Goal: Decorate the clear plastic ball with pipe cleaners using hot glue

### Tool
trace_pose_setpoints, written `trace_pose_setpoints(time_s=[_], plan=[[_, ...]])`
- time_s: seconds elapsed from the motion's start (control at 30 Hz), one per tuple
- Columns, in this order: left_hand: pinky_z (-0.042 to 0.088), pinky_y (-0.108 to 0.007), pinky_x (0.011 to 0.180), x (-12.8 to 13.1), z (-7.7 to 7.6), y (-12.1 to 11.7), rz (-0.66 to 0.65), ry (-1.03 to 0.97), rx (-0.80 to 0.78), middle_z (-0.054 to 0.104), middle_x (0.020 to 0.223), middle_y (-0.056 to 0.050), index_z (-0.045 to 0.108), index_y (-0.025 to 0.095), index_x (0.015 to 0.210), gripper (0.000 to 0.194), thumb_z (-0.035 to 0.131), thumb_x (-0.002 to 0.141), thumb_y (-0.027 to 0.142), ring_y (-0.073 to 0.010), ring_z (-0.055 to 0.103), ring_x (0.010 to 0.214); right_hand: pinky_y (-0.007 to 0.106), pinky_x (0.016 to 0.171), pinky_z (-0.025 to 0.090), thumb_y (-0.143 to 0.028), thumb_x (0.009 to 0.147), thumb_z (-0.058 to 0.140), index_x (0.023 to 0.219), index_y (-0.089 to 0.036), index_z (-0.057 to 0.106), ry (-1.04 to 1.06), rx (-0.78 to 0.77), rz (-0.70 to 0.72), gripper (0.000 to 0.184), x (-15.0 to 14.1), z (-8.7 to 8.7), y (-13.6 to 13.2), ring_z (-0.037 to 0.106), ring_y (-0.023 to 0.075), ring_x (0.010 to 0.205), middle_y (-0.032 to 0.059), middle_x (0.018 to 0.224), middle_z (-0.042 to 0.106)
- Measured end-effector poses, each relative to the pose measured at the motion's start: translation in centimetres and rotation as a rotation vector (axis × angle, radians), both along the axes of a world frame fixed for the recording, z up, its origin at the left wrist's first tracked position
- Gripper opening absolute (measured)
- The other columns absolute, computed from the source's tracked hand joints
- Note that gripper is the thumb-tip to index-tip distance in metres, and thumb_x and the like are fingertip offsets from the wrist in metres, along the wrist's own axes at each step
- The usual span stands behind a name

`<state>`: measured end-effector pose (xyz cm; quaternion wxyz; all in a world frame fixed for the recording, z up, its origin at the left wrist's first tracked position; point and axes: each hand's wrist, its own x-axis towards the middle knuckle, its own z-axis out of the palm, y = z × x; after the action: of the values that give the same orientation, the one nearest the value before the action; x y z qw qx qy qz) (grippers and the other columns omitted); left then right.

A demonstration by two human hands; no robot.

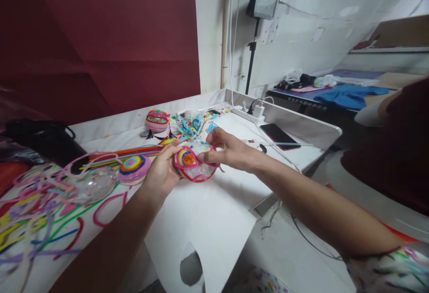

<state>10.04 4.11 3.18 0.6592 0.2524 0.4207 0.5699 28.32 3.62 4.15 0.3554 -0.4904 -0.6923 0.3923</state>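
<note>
Nearest, below the grip, a white sheet (208, 221) slopes over the table edge, a dark round patch showing near its lower end. Above it, the left hand (162, 167) clasps the left side of a clear ball (197, 172) trimmed in red and pink, with an orange-centred spiral facing up; the right hand (228, 150) has its thumb pressed on the ball's right part and its fingers bent at the upper rim, though exactly what those fingertips pinch is hard to tell. Left of the grip spread loose fuzzy strips (69, 235) in many colours and a clear plastic dome (95, 185); closer to the left hand sits a ringed pink ball (134, 167). Just beyond the grip lie blue-and-white strands (189, 123), with a pink-and-green ball (157, 121) to their left. Right of and beyond the hands rest a dark phone (280, 136) and a white power strip (246, 114). Farther right, a blue table (355, 76) carries a blue cloth (350, 96); pale characters along its front edge are too blurred to read.
</note>
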Motion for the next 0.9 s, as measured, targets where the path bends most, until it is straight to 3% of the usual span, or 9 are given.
trace_pose_setpoints(time_s=[0.47,0.7,0.9], plan=[[0.049,-0.024,0.055,0.0,-0.2,0.1,0.021,-0.006,-0.027,0.066,0.068,0.001,0.062,0.017,0.086,0.021,0.055,0.073,0.003,-0.013,0.062,0.057,0.028,0.061,0.042,-0.042,0.064,0.076,0.093,-0.021,0.045,-0.088,-0.009,0.04,0.047,-0.2,0.9,0.6,0.052,0.0153,0.072,-0.0013,0.08,0.054],[0.046,-0.024,0.053,-0.3,-0.4,0.2,-0.013,0.01,-0.015,0.062,0.064,0.004,0.061,0.02,0.088,0.023,0.057,0.072,0.003,-0.0125,0.059,0.054,0.026,0.055,0.04,-0.036,0.061,0.08,0.1,-0.022,0.043,-0.14,-0.128,0.076,0.055,-0.3,2.0,0.8,0.057,0.0161,0.066,-0.0026,0.072,0.06],[0.044,-0.022,0.051,-0.3,-1.0,0.6,-0.03,0.028,-0.016,0.062,0.061,0.004,0.061,0.019,0.086,0.024,0.059,0.071,0.001,-0.0109,0.057,0.051,0.03,0.063,0.048,-0.035,0.06,0.082,0.11,-0.021,0.048,-0.124,-0.283,0.118,0.062,0.0,1.9,1.3,0.062,0.02,0.077,0.0013,0.08,0.065]])
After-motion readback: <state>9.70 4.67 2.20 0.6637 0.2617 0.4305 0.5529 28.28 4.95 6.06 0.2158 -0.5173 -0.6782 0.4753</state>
